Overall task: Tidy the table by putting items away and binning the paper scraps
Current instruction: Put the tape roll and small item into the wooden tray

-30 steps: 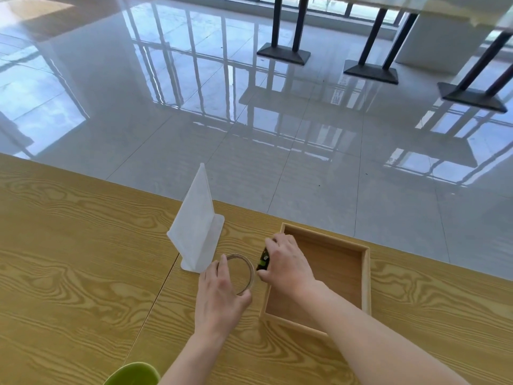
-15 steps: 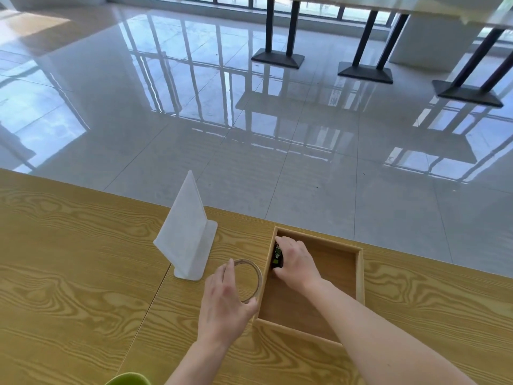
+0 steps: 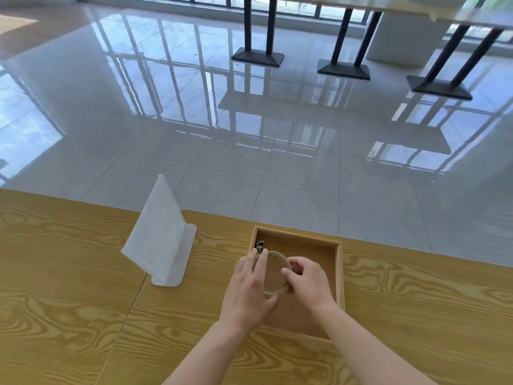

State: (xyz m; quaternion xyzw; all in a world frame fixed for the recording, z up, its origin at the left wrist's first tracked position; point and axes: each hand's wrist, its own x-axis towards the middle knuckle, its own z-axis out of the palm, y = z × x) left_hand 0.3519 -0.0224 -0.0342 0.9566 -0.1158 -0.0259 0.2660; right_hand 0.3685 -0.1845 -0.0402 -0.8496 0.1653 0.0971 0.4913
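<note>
A: Report the position of the tape ring.

B: The clear tape ring (image 3: 273,274) is held above the interior of the wooden tray (image 3: 339,276), toward the tray's left half. It is tilted, with its open face turned partly toward the camera. Whether its lower edge touches the tray floor cannot be determined.

A: State of each grip?

B: The left hand (image 3: 248,290) grasps the ring from the left side, its fingers wrapped along the ring's outer band and its thumb under the near edge. The right hand (image 3: 308,282) grasps the ring from the right side, thumb and fingertips pinching the rim. Both grips are closed on the same ring.

A: Other contents of the tray?

B: A small green-and-black item (image 3: 260,246) lies in the far left corner, against the left wall, just beyond the left hand's fingertips. Its markings are too small to read.

A: Surroundings?

B: The tray rests on the wood-grain desk (image 3: 69,301), near the far edge. A white triangular sign stand (image 3: 162,237) stands upright on the desk to the left of the tray, apart from it. Beyond the desk lies a glossy tiled floor (image 3: 249,134).
</note>
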